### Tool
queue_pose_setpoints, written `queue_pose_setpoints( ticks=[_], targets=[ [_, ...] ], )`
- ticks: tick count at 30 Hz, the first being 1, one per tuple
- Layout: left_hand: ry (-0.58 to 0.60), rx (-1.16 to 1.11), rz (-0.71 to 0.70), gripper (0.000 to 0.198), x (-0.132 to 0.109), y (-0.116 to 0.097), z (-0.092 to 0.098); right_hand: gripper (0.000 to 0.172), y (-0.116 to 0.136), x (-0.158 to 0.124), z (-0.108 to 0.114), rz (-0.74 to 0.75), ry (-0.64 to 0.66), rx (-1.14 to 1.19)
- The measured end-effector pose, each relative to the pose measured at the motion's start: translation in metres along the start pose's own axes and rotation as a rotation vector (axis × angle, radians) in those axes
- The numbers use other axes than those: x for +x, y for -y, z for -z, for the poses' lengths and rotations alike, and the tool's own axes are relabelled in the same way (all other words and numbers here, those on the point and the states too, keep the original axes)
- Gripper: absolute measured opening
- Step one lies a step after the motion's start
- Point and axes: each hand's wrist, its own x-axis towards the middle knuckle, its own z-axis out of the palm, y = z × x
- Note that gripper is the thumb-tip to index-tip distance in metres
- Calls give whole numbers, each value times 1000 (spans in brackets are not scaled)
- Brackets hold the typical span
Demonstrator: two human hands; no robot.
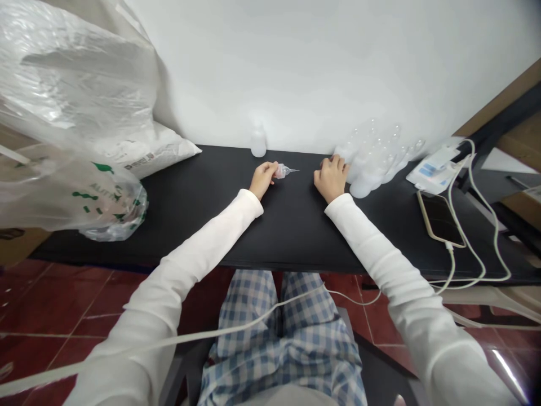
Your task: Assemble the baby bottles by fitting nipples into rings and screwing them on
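My left hand [262, 179] grips a small translucent dropper bottle [284, 171] lying on its side, its thin pointed tip aimed right, with the body partly hidden by my fingers. My right hand [332, 177] rests on the black table [291, 237] with its fingers loosely curled. Its fingertips are at the edge of a cluster of several transparent plastic bottles [372, 160]. A lone frosted white bottle [258, 142] stands upright against the wall, beyond my left hand.
A large plastic bag [71, 113] and a white sack [164, 152] fill the table's left end. To the right lie a smartphone [440, 219], white cables and white packets [435, 169]. A white wall runs behind; the cables drape over my lap.
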Motion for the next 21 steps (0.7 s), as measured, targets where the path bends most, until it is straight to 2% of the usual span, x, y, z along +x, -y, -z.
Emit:
queue_pose_setpoints(
  ticks=[2, 6, 10, 14, 15, 18, 20, 21],
  targets=[
    [31, 19, -23, 30, -1, 0, -2, 31, 13, 0, 8, 77, 26, 64],
    [101, 23, -54, 25, -5, 0, -6, 35, 37, -2, 20, 261, 211, 147],
    [144, 29, -87, 21, -7, 2, -8, 28, 40, -3, 16, 377, 305, 232],
    [141, 74, -141, 10, -8, 8, -9, 22, 37, -4, 12, 289, 329, 347],
    [149, 69, -155, 15, -8, 8, -9, 21, 37, -5, 13, 255, 328, 395],
    [287, 45, -207, 37, -10, 8, -9, 21, 41, -6, 15, 156, 325, 561],
    [392, 66, -246, 39, -11, 7, -9, 26, 43, -7, 17, 107, 321, 646],
    [409, 81, -253, 36, -11, 6, -9, 28, 44, -7, 18, 92, 321, 673]
  ],
)
